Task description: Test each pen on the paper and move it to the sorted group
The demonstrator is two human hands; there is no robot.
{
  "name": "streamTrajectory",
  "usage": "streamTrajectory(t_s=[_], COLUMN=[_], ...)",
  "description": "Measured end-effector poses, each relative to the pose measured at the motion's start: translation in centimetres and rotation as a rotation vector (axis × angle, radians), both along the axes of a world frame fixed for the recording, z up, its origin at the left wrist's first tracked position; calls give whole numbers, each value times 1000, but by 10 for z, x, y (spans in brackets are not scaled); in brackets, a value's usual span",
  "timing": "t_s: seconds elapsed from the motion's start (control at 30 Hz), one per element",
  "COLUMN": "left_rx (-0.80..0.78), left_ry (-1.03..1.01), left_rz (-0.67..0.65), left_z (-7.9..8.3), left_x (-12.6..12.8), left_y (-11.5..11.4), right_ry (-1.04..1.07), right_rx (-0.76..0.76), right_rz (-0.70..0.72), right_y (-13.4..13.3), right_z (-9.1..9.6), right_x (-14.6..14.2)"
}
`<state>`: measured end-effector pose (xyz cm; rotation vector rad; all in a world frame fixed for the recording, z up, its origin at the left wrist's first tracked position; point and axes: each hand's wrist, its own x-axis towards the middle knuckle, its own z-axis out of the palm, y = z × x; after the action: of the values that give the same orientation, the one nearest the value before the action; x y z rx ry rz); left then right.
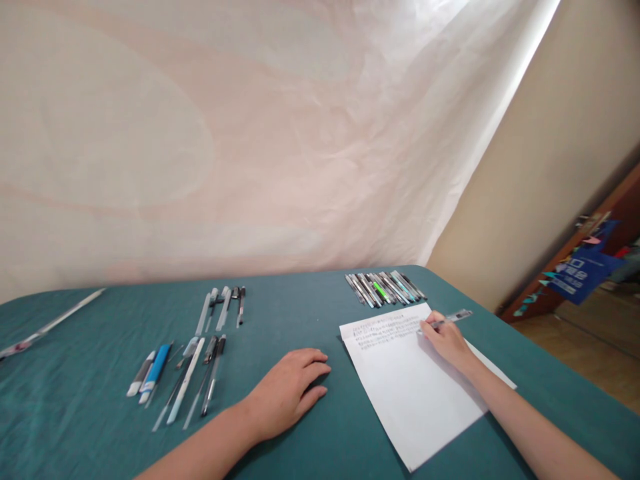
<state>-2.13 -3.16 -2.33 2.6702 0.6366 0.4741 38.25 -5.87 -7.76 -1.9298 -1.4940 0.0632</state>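
Observation:
My right hand grips a clear-barrelled pen in a writing hold, its tip end over the upper right part of a white sheet of paper. Several lines of small dark handwriting run across the top of the sheet. The lower part of the page is blank. To the left of the paper, my left hand lies flat on the green tablecloth, fingers apart and holding nothing. Beyond the sheet lies a tight row of pens, one of them bright green.
Left of my left hand lie a blue pen-like item, a white pen, and several loose pen parts and caps. A long thin stick rests at the far left. Behind the table hangs a pale curtain; a blue bag hangs at right.

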Motion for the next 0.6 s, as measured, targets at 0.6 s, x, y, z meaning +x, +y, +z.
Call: streamTrajectory(t_s=[0.6], left_rx=[9], left_ry=[-19], left_rz=[-6], left_z=[-1], left_x=[-1], left_y=[0], right_ry=[16], right_rx=[-11], right_rz=[-11], right_y=[1], right_z=[-2], right_x=[1])
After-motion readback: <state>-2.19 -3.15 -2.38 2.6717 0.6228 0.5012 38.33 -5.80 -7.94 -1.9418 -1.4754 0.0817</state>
